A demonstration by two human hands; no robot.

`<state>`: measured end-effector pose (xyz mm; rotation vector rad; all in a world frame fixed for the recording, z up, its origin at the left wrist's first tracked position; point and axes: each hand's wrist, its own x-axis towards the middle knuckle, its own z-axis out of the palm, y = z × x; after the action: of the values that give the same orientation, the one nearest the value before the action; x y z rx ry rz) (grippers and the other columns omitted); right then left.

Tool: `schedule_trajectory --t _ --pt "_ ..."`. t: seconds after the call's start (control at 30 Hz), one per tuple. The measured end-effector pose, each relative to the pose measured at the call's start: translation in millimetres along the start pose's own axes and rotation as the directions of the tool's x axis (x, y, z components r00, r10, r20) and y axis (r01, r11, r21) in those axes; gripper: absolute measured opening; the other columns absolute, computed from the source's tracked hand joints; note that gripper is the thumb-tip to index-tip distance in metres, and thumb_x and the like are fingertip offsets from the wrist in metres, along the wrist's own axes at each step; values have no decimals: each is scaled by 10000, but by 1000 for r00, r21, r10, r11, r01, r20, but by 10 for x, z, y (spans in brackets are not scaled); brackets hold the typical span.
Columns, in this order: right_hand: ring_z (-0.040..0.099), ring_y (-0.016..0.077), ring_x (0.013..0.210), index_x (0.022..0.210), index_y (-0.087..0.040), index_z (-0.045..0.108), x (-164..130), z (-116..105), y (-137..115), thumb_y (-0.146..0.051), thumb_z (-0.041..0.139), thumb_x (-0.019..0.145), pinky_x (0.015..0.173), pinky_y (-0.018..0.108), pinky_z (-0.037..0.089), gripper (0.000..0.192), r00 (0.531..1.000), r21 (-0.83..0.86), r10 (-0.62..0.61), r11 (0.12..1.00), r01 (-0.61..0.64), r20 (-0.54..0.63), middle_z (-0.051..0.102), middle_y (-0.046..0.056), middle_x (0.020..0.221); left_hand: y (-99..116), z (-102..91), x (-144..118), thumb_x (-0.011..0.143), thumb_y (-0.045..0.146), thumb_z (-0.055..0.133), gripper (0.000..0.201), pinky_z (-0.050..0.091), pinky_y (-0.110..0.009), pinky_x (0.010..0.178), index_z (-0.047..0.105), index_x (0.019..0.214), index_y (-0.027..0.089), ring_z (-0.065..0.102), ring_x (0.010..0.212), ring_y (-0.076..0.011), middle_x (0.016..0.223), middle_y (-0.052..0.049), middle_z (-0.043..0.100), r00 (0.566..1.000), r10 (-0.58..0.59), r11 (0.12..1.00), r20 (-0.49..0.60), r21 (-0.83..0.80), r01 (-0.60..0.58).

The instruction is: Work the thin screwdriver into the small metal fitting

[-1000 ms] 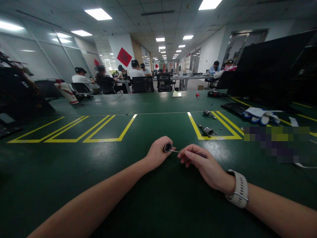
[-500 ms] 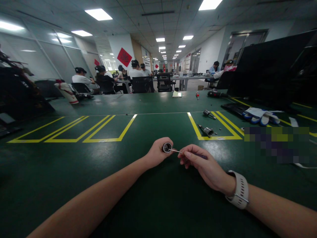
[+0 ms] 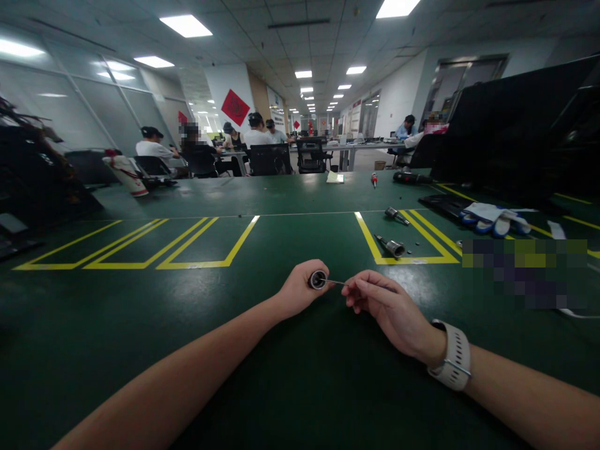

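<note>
My left hand (image 3: 300, 289) is wrapped round a short metal cylinder (image 3: 317, 280), whose open round end faces me. Small parts inside that end are too dark to make out. In my right hand (image 3: 382, 306), which wears a pale watch strap, a thin screwdriver (image 3: 336, 282) is pinched between thumb and fingers. Its slim metal shaft points left, and the tip reaches the cylinder's open mouth; fingers cover most of the handle. Beyond the hands, a metal part with a cup-shaped end (image 3: 396, 249) and a second metal part with a thin shaft (image 3: 396, 216) lie on the green table.
Yellow tape (image 3: 192, 265) marks boxes on the table. Toward the back are a red screwdriver (image 3: 374, 180), a dark power tool (image 3: 411, 178) and a notepad (image 3: 335, 178). White-and-blue gloves (image 3: 494, 220) lie at right, near a large black screen (image 3: 510, 131). Several people sit beyond.
My right hand has shifted slightly right and up, turning the screwdriver nearer to level. My left hand and the cylinder have barely moved.
</note>
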<state>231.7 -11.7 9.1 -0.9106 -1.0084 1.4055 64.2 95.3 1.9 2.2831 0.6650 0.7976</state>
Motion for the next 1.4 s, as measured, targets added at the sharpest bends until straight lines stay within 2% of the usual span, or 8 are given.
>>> schedule_trajectory --t 0.17,0.43,0.57,0.73,1.4 --pt "543 155 749 810 -176 635 -10 35 -7 -264 547 831 665 298 386 126 1000 -72 29 997 -29 1 619 37 843 9 6 3 719 185 581 135 352 -231 585 472 645 158 438 623 -104 653 33 458 999 38 997 4 66 -38" --pt "541 156 769 824 -175 636 17 -27 -14 -259 527 842 690 302 394 138 997 24 68 997 -69 32 618 36 852 8 -1 0 715 187 583 125 366 -235 602 477 655 157 449 639 -108 671 28 468 999 37 998 9 47 -38" --pt "543 157 786 832 -180 638 7 -18 -6 -265 527 845 699 303 399 140 998 4 51 999 -52 38 622 34 867 1 -8 4 716 190 582 128 376 -236 610 475 652 158 456 647 -109 673 29 471 999 31 999 20 44 -32" --pt "535 146 763 840 -190 647 -8 32 -18 -271 566 827 677 288 395 114 999 -75 41 996 -39 18 623 29 881 -9 0 3 729 197 568 109 383 -241 610 487 666 159 470 651 -114 673 26 483 1000 15 996 -19 88 -13" --pt "537 151 775 851 -206 660 -4 -16 -7 -284 594 810 689 298 399 110 998 -89 -3 996 9 63 624 35 919 -3 19 -5 709 212 600 107 384 -233 585 513 686 153 483 641 -113 673 22 510 1000 -10 996 -12 93 11"
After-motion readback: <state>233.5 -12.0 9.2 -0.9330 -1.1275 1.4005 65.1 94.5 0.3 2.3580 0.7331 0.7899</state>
